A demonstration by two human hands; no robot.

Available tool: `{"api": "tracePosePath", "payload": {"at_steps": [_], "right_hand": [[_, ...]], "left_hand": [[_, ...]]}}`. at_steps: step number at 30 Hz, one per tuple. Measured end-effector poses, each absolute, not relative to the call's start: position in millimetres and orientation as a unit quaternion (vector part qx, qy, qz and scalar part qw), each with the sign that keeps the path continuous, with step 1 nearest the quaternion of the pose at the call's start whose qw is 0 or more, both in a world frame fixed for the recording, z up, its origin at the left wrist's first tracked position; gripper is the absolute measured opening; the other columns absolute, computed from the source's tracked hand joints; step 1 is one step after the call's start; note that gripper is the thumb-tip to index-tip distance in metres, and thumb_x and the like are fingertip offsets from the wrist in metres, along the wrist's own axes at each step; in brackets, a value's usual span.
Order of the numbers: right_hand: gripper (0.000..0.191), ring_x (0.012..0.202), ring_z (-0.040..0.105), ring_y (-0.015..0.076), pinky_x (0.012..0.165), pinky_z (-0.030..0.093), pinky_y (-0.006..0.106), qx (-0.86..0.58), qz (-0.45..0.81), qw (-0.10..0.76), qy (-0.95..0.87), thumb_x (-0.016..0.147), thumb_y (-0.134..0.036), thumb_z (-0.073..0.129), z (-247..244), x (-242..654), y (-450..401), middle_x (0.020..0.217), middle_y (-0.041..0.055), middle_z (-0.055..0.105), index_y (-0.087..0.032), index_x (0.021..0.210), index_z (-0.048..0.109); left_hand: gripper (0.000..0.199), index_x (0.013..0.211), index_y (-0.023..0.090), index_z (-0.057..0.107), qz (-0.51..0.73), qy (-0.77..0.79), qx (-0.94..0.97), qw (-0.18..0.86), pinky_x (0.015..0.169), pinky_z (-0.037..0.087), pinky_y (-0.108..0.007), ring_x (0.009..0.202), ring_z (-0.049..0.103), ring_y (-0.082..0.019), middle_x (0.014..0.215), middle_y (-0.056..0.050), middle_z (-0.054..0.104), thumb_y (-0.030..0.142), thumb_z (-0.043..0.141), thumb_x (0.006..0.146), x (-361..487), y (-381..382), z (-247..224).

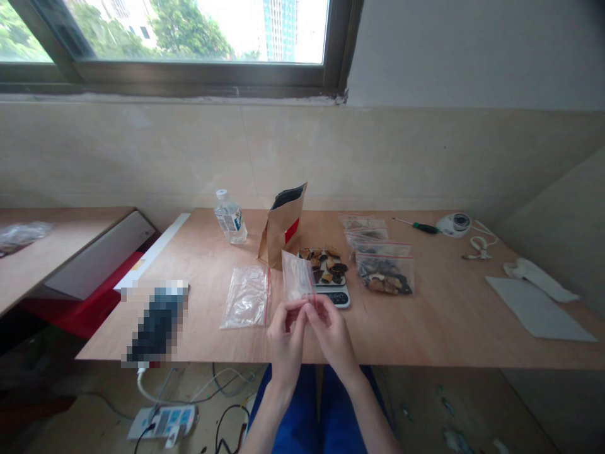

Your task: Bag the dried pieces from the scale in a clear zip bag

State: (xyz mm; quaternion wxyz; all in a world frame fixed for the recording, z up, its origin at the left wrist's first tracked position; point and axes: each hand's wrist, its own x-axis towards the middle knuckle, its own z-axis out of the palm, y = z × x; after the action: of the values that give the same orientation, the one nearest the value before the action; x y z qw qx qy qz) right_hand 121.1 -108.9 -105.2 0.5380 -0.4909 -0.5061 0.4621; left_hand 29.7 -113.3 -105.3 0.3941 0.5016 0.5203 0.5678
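Observation:
My left hand (288, 337) and my right hand (331, 328) meet near the table's front edge, fingers pinching the lower edge of a clear zip bag (297, 276) with a red strip. Just beyond them a white digital scale (341, 297) bears brown dried slices (326, 261), partly hidden by the bag. More clear bags (246, 296) lie flat to the left. On the right, several filled zip bags (385, 275) hold dark and brown dried pieces. Behind the scale stands an open brown paper bag (282, 230) with a red patch.
A water bottle (230, 217) stands at the back left, a blurred dark phone (158, 325) at the front left. On the right lie a green screwdriver (425, 227), a white camera (454, 224) with cable, and a white sheet (539, 309). A power strip (163, 422) is below.

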Motion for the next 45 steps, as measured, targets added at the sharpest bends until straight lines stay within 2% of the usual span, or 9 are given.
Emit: {"api": "tracePosePath", "payload": {"at_steps": [4, 10, 12, 15, 19, 23, 28, 37, 45], "right_hand": [[0.021, 0.073, 0.062, 0.0158, 0.067, 0.050, 0.027, -0.494, 0.471, 0.535, -0.499, 0.084, -0.040, 0.055, -107.1, 133.1, -107.5, 0.078, 0.0023, 0.065, -0.020, 0.084, 0.059], [0.026, 0.050, 0.050, 0.0111, 0.049, 0.041, 0.022, -0.553, 0.409, 0.593, -0.419, 0.082, -0.044, 0.057, -117.2, 165.8, -101.7, 0.059, -0.0019, 0.058, -0.020, 0.075, 0.051], [0.026, 0.058, 0.054, 0.0126, 0.055, 0.044, 0.023, -0.540, 0.424, 0.550, -0.476, 0.082, -0.045, 0.055, -113.9, 172.9, -101.0, 0.066, 0.0000, 0.061, -0.019, 0.078, 0.054], [0.029, 0.090, 0.059, 0.0174, 0.080, 0.046, 0.030, -0.503, 0.401, 0.483, -0.594, 0.090, -0.043, 0.042, -108.6, 181.5, -94.5, 0.095, 0.0053, 0.063, -0.020, 0.093, 0.060], [0.032, 0.111, 0.049, 0.0211, 0.099, 0.034, 0.041, -0.559, 0.175, 0.503, -0.636, 0.093, -0.040, 0.034, -122.3, 196.1, -64.6, 0.111, 0.0092, 0.057, -0.020, 0.107, 0.056], [0.045, 0.115, 0.044, 0.0274, 0.098, 0.034, 0.046, -0.606, 0.038, 0.410, -0.680, 0.085, -0.045, 0.048, -150.8, 203.3, -29.3, 0.121, 0.0150, 0.051, -0.016, 0.119, 0.049], [0.045, 0.108, 0.046, 0.0307, 0.090, 0.038, 0.046, -0.656, -0.005, 0.309, -0.689, 0.083, -0.041, 0.052, -163.3, 200.7, -14.0, 0.118, 0.0153, 0.054, -0.014, 0.118, 0.051], [0.027, 0.103, 0.048, 0.0264, 0.089, 0.041, 0.042, -0.609, 0.019, 0.337, -0.718, 0.088, -0.022, 0.039, -169.9, 217.0, -8.9, 0.109, 0.0136, 0.053, -0.016, 0.112, 0.052], [0.024, 0.094, 0.053, 0.0275, 0.083, 0.045, 0.044, -0.623, 0.015, 0.317, -0.715, 0.092, -0.024, 0.032, -169.3, 218.4, 0.2, 0.099, 0.0160, 0.052, -0.013, 0.101, 0.052]], "left_hand": [[0.016, 0.086, 0.021, 0.060, 0.572, 0.529, 0.479, 0.405, 0.069, 0.051, -0.028, 0.073, 0.062, -0.016, 0.079, -0.003, 0.064, 0.036, 0.056, 0.082, 28.5, -115.2, -102.1], [0.015, 0.086, 0.020, 0.055, 0.638, 0.559, 0.419, 0.323, 0.062, 0.049, -0.024, 0.065, 0.058, -0.012, 0.072, 0.000, 0.059, 0.035, 0.054, 0.083, 20.5, -113.4, -104.4], [0.015, 0.085, 0.020, 0.054, 0.656, 0.561, 0.411, 0.294, 0.060, 0.047, -0.024, 0.063, 0.056, -0.012, 0.071, 0.001, 0.058, 0.034, 0.056, 0.082, 18.3, -109.7, -106.3], [0.016, 0.083, 0.018, 0.054, 0.676, 0.581, 0.398, 0.218, 0.058, 0.044, -0.022, 0.062, 0.054, -0.011, 0.073, 0.000, 0.057, 0.032, 0.059, 0.080, 15.2, -101.8, -105.5], [0.014, 0.081, 0.017, 0.054, 0.693, 0.591, 0.383, 0.152, 0.057, 0.040, -0.020, 0.060, 0.048, -0.009, 0.070, 0.003, 0.052, 0.030, 0.058, 0.080, 9.2, -88.2, -97.7], [0.013, 0.082, 0.017, 0.052, 0.678, 0.606, 0.387, 0.155, 0.059, 0.039, -0.021, 0.063, 0.047, -0.009, 0.071, 0.004, 0.049, 0.030, 0.057, 0.081, 5.8, -73.7, -92.1], [0.020, 0.093, 0.016, 0.058, 0.662, 0.618, 0.380, 0.187, 0.068, 0.041, -0.024, 0.073, 0.053, -0.013, 0.081, -0.001, 0.058, 0.031, 0.045, 0.086, 8.8, -60.1, -94.0], [0.032, 0.096, 0.016, 0.065, 0.661, 0.621, 0.364, 0.213, 0.086, 0.039, -0.030, 0.096, 0.057, -0.018, 0.101, -0.007, 0.066, 0.029, 0.037, 0.088, 14.6, -55.9, -97.1], [0.028, 0.079, 0.018, 0.056, 0.653, 0.643, 0.324, 0.234, 0.080, 0.038, -0.032, 0.083, 0.052, -0.018, 0.083, -0.003, 0.057, 0.034, 0.035, 0.088, 29.3, -55.2, -114.1]]}}
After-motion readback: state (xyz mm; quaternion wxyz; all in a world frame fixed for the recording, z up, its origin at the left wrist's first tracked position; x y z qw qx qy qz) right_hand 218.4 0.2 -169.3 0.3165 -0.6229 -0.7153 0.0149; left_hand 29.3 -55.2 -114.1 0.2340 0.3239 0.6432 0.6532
